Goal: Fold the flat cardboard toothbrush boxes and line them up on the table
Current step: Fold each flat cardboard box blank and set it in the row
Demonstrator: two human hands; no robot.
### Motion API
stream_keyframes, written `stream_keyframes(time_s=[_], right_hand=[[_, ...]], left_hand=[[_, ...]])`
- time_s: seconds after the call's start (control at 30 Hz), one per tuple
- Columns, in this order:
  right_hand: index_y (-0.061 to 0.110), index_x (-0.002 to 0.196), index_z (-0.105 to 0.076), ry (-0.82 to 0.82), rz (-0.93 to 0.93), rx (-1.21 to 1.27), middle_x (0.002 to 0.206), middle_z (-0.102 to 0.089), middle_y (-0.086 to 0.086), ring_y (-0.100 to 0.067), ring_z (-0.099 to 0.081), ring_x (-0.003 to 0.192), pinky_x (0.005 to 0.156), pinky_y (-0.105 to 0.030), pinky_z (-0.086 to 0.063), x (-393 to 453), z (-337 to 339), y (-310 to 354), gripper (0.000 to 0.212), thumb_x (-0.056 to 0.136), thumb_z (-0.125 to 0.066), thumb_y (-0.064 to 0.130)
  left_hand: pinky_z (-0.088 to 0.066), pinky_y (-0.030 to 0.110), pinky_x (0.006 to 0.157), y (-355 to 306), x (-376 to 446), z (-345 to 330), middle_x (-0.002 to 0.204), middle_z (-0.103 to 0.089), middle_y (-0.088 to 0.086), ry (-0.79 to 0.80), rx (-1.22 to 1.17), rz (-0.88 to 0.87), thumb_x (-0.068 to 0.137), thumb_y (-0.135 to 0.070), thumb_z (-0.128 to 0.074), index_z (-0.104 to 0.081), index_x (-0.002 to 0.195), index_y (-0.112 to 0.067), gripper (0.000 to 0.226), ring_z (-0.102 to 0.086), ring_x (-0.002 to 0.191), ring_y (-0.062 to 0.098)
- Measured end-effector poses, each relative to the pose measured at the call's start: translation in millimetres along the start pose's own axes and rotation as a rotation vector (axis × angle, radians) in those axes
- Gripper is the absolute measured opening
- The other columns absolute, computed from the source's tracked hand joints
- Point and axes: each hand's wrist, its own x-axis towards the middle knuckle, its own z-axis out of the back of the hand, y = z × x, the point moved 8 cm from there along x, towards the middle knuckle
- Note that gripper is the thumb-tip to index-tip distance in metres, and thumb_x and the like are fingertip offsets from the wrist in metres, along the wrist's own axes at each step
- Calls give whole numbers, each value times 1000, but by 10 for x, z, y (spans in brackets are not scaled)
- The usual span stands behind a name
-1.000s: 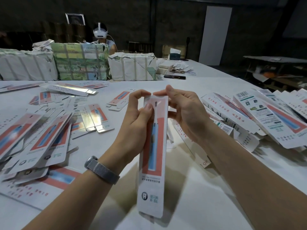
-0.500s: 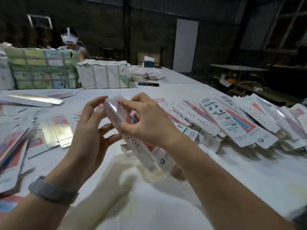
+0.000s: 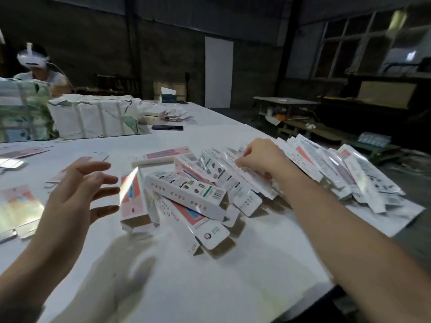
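While the right hand (image 3: 255, 159) reaches into the row of folded white and pink cardboard toothbrush boxes (image 3: 193, 194) on the white tabletop (image 3: 210, 287), its fingers (image 3: 240, 162) curl down onto one long box (image 3: 251, 177) in the row, and it looks like they pinch it, though blur makes this hard to be sure of. The left hand (image 3: 77, 194) floats above the tabletop with its fingers (image 3: 102, 180) spread out and holding nothing. To do this step well, the right hand should probably set the box down flat, snug beside its neighbours, and not knock the leaning ones. The left hand could then pick up a flat pink and white box sheet (image 3: 16, 206) from the left side. Counting is hard: about six folded boxes show clearly near the middle, many more lie past the right hand, and several flat sheets sit on the left. There are two wrapped bundles (image 3: 93, 120) at the back.
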Motion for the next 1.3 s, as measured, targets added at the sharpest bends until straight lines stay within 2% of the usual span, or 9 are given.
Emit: stream_keyframes(time_s=[0.07,0.27,0.4,0.5,0.6,0.7,0.83,1.1,1.3], right_hand=[[22,83,-71,-48,-28,-43,81,-70,0,-22,-65,87,80,-41,-57,50,-60,-105,18,78,-73,39],[23,107,-73,-247,87,121,111,-67,3,-20,-59,102,77,-32,-45,-30,18,257,30,92,-59,44],[26,94,-71,-126,313,530,92,-69,11,-8,-62,88,69,-24,-44,-401,-23,1003,16,95,-60,38],[31,91,-71,12,491,591,82,-64,23,-1,-60,80,64,-18,-42,-806,-194,1633,12,94,-62,37],[27,90,-73,104,651,573,77,-65,21,1,-61,75,65,-20,-43,-1185,-413,2152,12,92,-64,35],[32,81,-68,184,734,560,77,-66,14,-7,-59,76,75,-29,-46,-1395,-604,2526,9,89,-65,32],[35,77,-65,203,755,556,79,-67,15,-1,-56,74,75,-26,-44,-1436,-818,2686,13,89,-64,31],[35,69,-66,199,653,686,63,-64,28,4,-59,68,65,-20,-43,-1297,-1030,2449,24,89,-64,22],[35,68,-68,174,596,787,65,-65,26,-1,-62,65,60,-18,-46,-1210,-1000,2334,25,87,-64,19]], left_hand=[[-53,44,72,-4,-6,17,91,-72,-8,-14,23,14,106,-21,-42,-69,90,-45,39,-69,91,15],[-53,47,79,-18,-41,63,101,-68,3,-59,223,54,103,-16,-49,-66,95,-34,27,-63,101,27],[-49,37,74,11,29,198,114,-66,6,-61,683,55,97,-21,-57,-62,110,-28,16,-60,100,25],[-44,47,97,132,80,434,133,-55,14,-45,1163,141,93,-32,-55,-50,133,-26,40,-48,120,37],[-28,57,112,284,58,786,152,-37,14,-78,1402,361,94,-53,-47,-33,146,-29,59,-29,138,44],[-16,62,115,448,15,1012,157,-32,13,-65,1451,522,92,-70,-37,-30,149,-29,70,-16,144,51],[-31,53,110,476,22,1004,144,-43,17,-41,1503,482,89,-74,-41,-41,138,-21,72,-40,131,46],[-42,39,81,353,91,837,133,-45,16,-57,1431,348,86,-41,-61,-38,128,-17,54,-57,108,42],[-47,52,98,402,73,736,133,-34,12,67,1384,323,87,-32,-60,-33,134,-24,54,-51,115,45]])
